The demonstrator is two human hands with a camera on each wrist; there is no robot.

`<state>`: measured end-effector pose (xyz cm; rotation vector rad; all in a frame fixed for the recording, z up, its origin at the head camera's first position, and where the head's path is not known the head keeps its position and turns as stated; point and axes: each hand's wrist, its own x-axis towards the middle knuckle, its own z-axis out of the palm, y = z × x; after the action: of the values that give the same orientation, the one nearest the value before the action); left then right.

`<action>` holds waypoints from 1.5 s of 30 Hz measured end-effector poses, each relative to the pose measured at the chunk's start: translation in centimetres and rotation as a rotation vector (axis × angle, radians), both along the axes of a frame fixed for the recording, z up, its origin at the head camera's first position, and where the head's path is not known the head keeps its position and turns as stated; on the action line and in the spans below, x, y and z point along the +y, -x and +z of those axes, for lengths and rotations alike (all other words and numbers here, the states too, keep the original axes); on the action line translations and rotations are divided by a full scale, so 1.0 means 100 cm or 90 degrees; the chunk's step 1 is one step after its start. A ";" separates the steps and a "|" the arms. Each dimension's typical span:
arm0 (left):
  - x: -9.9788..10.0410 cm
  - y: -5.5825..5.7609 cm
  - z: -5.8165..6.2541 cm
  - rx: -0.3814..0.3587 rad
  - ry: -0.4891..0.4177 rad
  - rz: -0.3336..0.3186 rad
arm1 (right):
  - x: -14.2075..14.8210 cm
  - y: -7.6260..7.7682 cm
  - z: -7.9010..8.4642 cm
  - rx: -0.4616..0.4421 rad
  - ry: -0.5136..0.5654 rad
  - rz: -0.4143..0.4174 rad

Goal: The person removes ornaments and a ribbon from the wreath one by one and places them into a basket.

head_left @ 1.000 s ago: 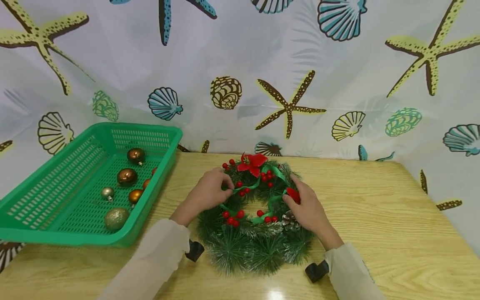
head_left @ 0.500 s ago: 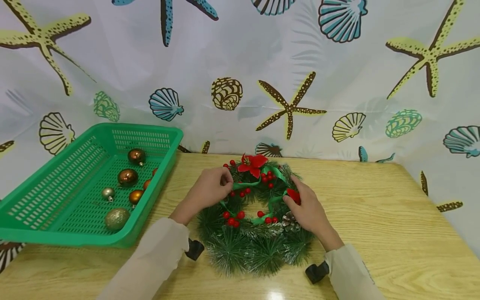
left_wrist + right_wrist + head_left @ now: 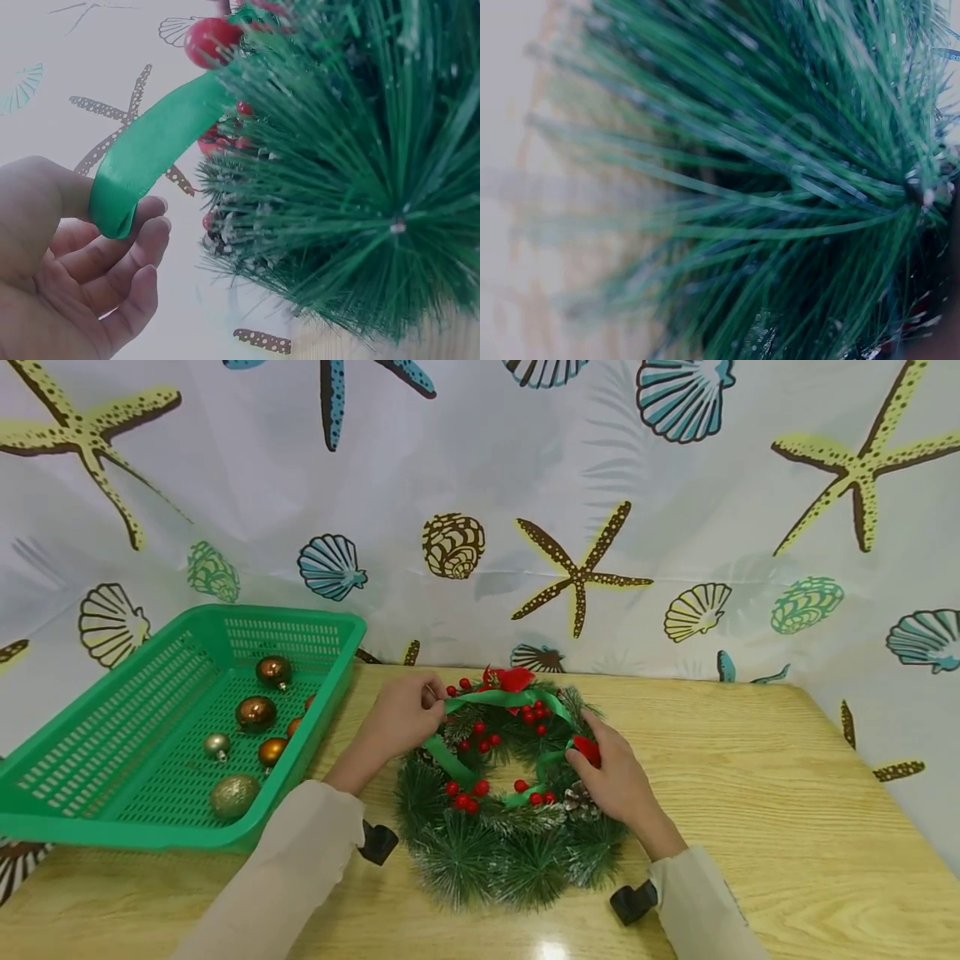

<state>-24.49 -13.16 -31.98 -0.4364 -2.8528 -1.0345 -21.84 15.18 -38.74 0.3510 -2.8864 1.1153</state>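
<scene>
A green pine wreath point(image 3: 502, 852) lies on the table, dressed with red berries point(image 3: 463, 797), pine cones point(image 3: 579, 800) and a red poinsettia point(image 3: 516, 678) at its far side. My left hand point(image 3: 397, 714) is at the wreath's upper left and pinches a green ribbon point(image 3: 495, 697) between thumb and fingers. In the left wrist view the ribbon point(image 3: 154, 139) bends over at the fingertips and runs back into the needles. My right hand point(image 3: 618, 772) grips the wreath's right side, its thumb beside another red flower point(image 3: 587, 750). Pine needles point(image 3: 780, 187) fill the right wrist view.
On the left stands a green plastic basket point(image 3: 251, 837) holding brown, orange and gold baubles point(image 3: 234, 797). Behind the wooden table point(image 3: 750, 793) hangs a white cloth point(image 3: 480, 468) printed with shells and starfish.
My left hand has moved up and left, drawing the ribbon out from the wreath; it now stretches across the poinsettia. The right hand stays in place.
</scene>
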 end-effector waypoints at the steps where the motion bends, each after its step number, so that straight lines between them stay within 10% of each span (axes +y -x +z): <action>1: 0.000 0.000 0.000 0.001 0.000 -0.002 | 0.001 0.000 0.000 0.001 -0.001 0.000; 25: 0.009 0.010 0.013 -0.059 0.110 -0.101 | 0.000 0.001 0.002 0.001 0.007 0.002; 45: 0.067 0.060 0.030 -0.060 0.153 -0.165 | 0.001 0.000 0.000 -0.010 0.014 0.000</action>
<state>-30.46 -6.42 -29.03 -0.8157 -3.0797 -0.7614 -21.86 15.26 -38.77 0.3422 -2.8845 1.1548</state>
